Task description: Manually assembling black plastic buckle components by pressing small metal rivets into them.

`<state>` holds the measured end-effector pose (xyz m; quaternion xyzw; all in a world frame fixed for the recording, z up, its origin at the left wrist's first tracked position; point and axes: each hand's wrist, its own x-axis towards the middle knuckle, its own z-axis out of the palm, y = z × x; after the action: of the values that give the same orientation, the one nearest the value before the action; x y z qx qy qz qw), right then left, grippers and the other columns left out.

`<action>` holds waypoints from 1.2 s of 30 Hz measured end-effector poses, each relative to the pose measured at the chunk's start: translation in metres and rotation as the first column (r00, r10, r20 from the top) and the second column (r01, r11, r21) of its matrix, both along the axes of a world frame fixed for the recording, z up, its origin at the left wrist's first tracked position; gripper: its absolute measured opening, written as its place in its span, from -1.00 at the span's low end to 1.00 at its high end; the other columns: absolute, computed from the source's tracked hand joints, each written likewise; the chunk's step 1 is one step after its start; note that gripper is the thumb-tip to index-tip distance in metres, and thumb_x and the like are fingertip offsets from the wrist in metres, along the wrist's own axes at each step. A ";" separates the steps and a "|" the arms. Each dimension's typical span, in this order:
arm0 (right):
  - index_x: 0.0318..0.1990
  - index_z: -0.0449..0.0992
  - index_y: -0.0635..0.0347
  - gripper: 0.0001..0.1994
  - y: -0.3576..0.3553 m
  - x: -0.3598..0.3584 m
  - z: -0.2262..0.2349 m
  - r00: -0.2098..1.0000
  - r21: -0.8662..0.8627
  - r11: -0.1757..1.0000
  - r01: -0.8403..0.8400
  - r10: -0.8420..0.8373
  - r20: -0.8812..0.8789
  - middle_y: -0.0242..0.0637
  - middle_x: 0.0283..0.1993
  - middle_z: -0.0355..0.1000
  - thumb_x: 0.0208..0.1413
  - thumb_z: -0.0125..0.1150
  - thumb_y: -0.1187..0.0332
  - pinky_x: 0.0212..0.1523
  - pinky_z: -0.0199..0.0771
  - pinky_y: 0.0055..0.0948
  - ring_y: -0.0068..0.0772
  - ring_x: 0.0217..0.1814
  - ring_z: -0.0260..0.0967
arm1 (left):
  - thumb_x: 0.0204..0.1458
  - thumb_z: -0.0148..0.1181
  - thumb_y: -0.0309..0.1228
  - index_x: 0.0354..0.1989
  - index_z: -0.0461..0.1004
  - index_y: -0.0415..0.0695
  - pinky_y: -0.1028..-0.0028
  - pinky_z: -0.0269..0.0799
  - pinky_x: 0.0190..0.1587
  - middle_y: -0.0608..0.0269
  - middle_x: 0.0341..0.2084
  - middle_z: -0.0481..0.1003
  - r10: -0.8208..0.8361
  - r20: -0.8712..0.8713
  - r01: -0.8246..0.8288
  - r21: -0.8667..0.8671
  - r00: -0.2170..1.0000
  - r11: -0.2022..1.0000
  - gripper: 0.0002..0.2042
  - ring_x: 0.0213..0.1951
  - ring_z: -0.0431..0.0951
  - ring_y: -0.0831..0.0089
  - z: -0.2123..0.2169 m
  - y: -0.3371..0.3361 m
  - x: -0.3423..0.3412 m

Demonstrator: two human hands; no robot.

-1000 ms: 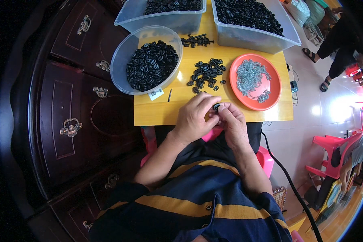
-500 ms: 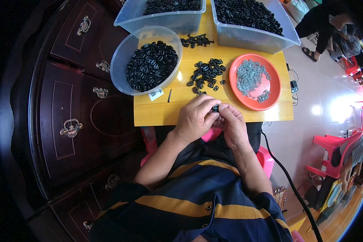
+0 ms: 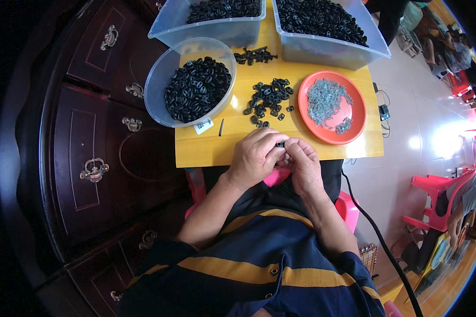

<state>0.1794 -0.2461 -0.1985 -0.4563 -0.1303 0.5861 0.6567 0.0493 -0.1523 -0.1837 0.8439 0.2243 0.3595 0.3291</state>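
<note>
Both hands meet just above the near edge of the yellow table (image 3: 206,150). My left hand (image 3: 253,157) pinches a small black plastic piece (image 3: 280,143) between thumb and forefinger. From the other side, the fingertips of my right hand (image 3: 304,164) close on the same piece; most of it is hidden by the fingers. Beyond the hands lies a loose pile of small black plastic parts (image 3: 269,98). To its right, a red plate (image 3: 348,113) holds many small shiny metal pins (image 3: 322,100).
A round clear tub (image 3: 156,100) of black oval rings stands at left. Two clear bins (image 3: 217,33) (image 3: 328,52) of black parts stand at the back. Dark pieces (image 3: 255,55) and a thin dark rod (image 3: 221,127) lie on the table. Dark drawers flank the left; people sit at right.
The hands keep their pinch on the black piece with barely any movement. At the upper right, the person standing in dark clothes has shifted toward the bin.
</note>
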 end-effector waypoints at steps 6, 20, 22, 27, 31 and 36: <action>-0.24 0.55 0.17 -0.84 0.006 0.000 0.001 0.999 -0.006 0.999 0.037 -0.037 -0.021 -0.51 -0.42 0.45 0.36 0.15 0.31 -0.35 0.30 -0.64 -0.72 -0.43 0.28 | 0.02 0.30 -0.61 -0.13 0.56 -0.25 0.32 0.56 -0.23 0.04 -0.25 0.57 0.010 0.036 -0.006 -0.106 0.999 0.994 -0.78 -0.25 0.63 0.15 0.004 -0.001 0.001; -0.24 0.54 0.22 -0.85 0.034 0.014 0.029 0.922 0.066 0.990 -0.127 0.093 0.375 -0.50 -0.38 0.46 0.34 0.19 0.35 -0.30 0.34 -0.61 -0.70 -0.37 0.32 | 0.01 0.33 -0.57 -0.01 0.53 -0.18 0.32 0.57 -0.26 0.12 -0.31 0.59 0.105 0.134 -0.086 -0.143 0.985 0.986 -0.67 -0.31 0.64 0.19 0.015 0.004 -0.009; -0.24 0.53 0.27 -0.83 0.057 0.018 0.042 0.869 0.120 0.986 -0.114 0.040 0.493 -0.45 -0.38 0.51 0.35 0.19 0.35 -0.33 0.38 -0.63 -0.70 -0.39 0.37 | 0.05 0.34 -0.55 0.09 0.49 -0.18 0.40 0.56 -0.31 0.17 -0.33 0.59 0.266 0.163 -0.182 -0.402 0.950 0.897 -0.61 -0.36 0.64 0.35 0.014 0.003 -0.012; -0.21 0.53 0.33 -0.80 0.163 0.030 0.106 0.729 0.269 0.958 -0.095 -0.117 0.674 -0.32 -0.40 0.55 0.29 0.23 0.32 -0.33 0.42 -0.62 -0.66 -0.41 0.42 | 0.10 0.29 -0.58 -0.04 0.56 -0.24 0.47 0.52 -0.38 0.21 -0.43 0.59 0.290 0.184 -0.197 -0.403 0.939 0.894 -0.76 -0.44 0.60 0.48 0.007 0.009 -0.016; -0.02 0.53 0.39 -0.71 0.239 0.038 0.133 0.609 0.463 0.885 0.049 -0.394 0.689 -0.27 -0.29 0.60 0.25 0.26 0.33 -0.21 0.52 -0.55 -0.58 -0.33 0.50 | 0.06 0.29 -0.61 -0.16 0.58 -0.26 0.41 0.53 -0.37 0.12 -0.43 0.60 0.236 0.161 -0.170 -0.342 0.958 0.924 -0.83 -0.44 0.63 0.35 0.006 0.004 -0.008; 0.04 0.55 0.30 -0.72 0.209 0.061 0.088 0.527 0.483 0.876 0.007 -0.414 0.742 -0.37 -0.22 0.61 0.23 0.27 0.37 -0.11 0.53 -0.55 -0.59 -0.20 0.54 | 0.06 0.28 -0.59 -0.21 0.56 -0.26 0.34 0.55 -0.34 0.03 -0.41 0.59 0.193 0.108 -0.159 -0.262 0.975 0.952 -0.87 -0.40 0.64 0.16 0.011 0.009 -0.012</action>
<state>0.2402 -0.0371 -0.1105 -0.5362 -0.4890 0.1717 0.6662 0.0374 -0.1429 -0.1732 0.7461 0.3204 0.4111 0.4143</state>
